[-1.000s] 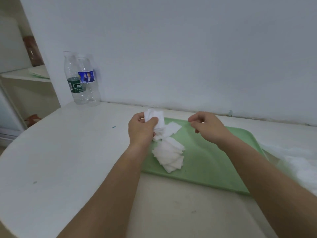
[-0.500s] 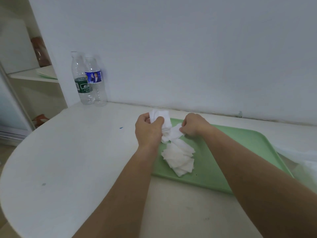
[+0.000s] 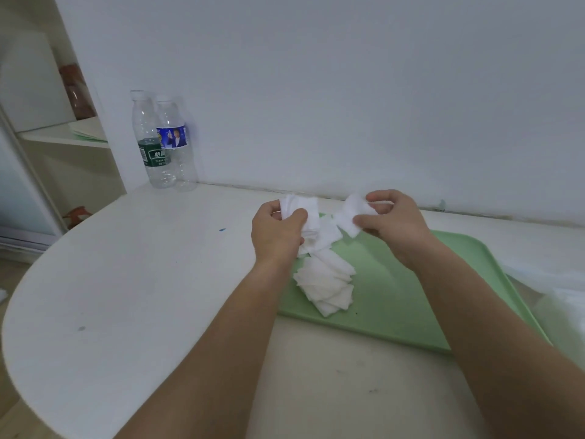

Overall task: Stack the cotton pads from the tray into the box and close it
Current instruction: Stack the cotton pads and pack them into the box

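Note:
A green tray [image 3: 411,299] lies on the white table, with several white square cotton pads [image 3: 326,283] heaped at its left end. My left hand [image 3: 277,232] grips a small stack of pads [image 3: 300,207] upright above the tray's far left corner. My right hand [image 3: 392,220] pinches a single pad [image 3: 351,213] between thumb and fingers, lifted just right of that stack. No box is in view.
Two clear plastic water bottles [image 3: 164,144] stand at the back left against the wall. A white crumpled plastic sheet [image 3: 557,286] lies right of the tray. The table's rounded edge [image 3: 38,280] curves on the left, with shelves [image 3: 63,134] beyond.
My right hand reached into the heap, pinched one pad and has lifted it up to the right. My left hand kept its stack in about the same place.

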Demonstrator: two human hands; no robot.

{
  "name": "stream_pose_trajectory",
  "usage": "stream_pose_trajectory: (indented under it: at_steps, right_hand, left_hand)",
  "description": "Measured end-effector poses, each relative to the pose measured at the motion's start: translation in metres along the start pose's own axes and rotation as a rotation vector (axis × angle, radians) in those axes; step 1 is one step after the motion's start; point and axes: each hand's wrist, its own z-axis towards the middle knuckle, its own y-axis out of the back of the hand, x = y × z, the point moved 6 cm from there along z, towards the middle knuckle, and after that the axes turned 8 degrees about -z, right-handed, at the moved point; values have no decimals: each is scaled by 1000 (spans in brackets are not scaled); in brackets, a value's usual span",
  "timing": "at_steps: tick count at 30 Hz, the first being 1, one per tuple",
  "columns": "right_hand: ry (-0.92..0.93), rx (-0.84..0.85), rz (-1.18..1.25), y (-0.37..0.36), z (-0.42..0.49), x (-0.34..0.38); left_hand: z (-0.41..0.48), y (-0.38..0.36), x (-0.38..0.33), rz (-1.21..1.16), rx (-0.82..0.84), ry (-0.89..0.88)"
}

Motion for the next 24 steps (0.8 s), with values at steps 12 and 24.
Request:
stream_pose_trajectory:
  at_steps: [12,24]
  right_hand:
    - [16,267,419,-4,-23,37]
    - [27,164,191,-6,-23,32]
  left_hand:
    - [-15,-24,-3,15,181,-26]
    - [-21,-34,-4,19,306,-8]
